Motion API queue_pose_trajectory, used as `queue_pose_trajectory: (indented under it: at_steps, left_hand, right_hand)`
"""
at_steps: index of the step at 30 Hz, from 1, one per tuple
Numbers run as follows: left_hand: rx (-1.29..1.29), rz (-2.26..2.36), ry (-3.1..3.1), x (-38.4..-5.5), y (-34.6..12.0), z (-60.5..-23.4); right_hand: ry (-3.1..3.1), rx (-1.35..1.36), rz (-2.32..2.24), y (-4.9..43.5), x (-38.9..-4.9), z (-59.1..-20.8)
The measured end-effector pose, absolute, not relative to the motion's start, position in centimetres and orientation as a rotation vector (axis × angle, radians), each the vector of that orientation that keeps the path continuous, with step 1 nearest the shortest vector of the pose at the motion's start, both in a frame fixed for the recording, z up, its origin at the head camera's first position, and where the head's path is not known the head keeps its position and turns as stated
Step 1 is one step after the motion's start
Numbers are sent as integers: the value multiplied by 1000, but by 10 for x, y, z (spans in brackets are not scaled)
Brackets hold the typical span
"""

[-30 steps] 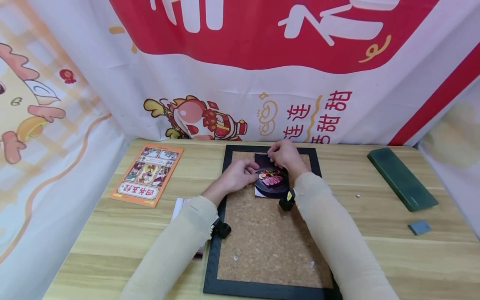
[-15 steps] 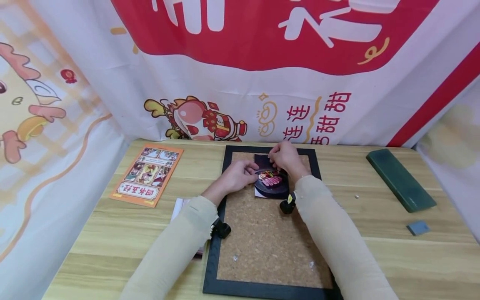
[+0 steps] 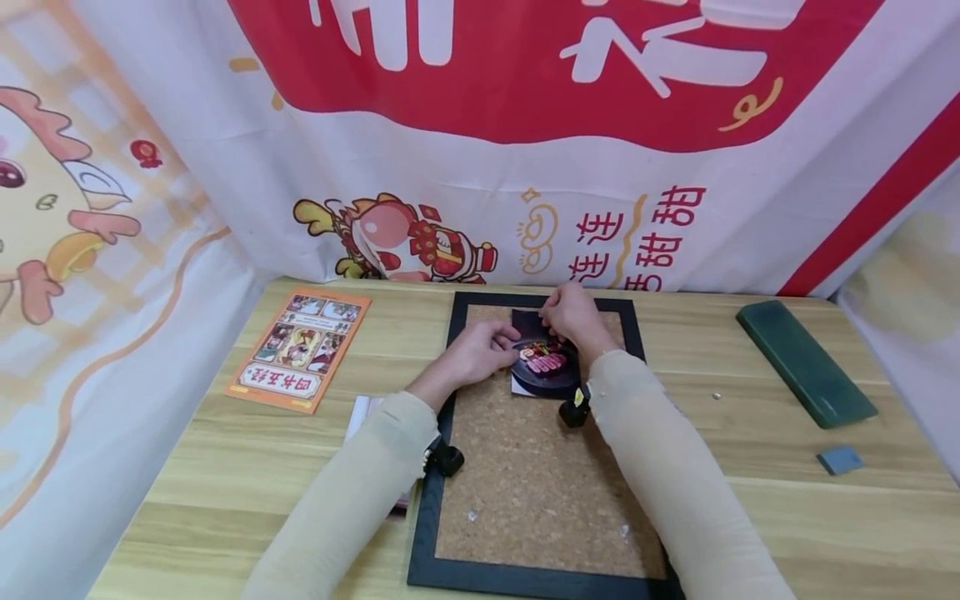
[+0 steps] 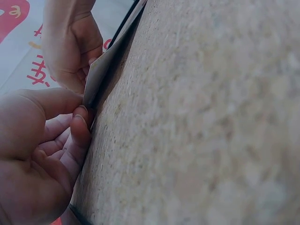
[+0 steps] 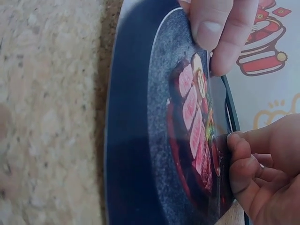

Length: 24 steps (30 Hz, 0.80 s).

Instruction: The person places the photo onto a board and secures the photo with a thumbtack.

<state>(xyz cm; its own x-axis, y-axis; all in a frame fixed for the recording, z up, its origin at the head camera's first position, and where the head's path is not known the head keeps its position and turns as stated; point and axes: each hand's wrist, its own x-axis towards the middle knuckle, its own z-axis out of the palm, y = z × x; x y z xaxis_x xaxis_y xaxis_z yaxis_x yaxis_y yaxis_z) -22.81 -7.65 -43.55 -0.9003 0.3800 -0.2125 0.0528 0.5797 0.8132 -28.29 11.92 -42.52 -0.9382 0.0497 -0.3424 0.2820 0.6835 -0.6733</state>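
Photo [image 3: 546,379] over cork board [image 3: 540,492]
I see left hand [image 3: 480,350] pinching its side, right hand [image 3: 576,318] its far edge.

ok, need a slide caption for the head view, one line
Left hand and right hand pinch a photo over a corkboard.

Head: high, farthest off, forward and down over a black-framed brown cork board [image 3: 551,483]
Left wrist: near, low along the board
Right wrist: near, facing a dark glossy rectangular photo [image 5: 133,126]
Wrists share: photo, board
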Motion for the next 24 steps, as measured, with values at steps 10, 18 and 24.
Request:
queue_pose_trajectory:
  at_steps: [10, 18, 24]
  left_hand:
    - [353, 1258, 2450, -228, -77, -436]
    - [339, 1241, 2454, -226, -79, -435]
    - [357, 1212, 2485, -226, -77, -434]
  right_hand:
    - [2638, 187, -1156, 129, -272, -423]
    - [2588, 94, -1268, 141, -257, -428]
    - [2598, 18, -1310, 153, -246, -423]
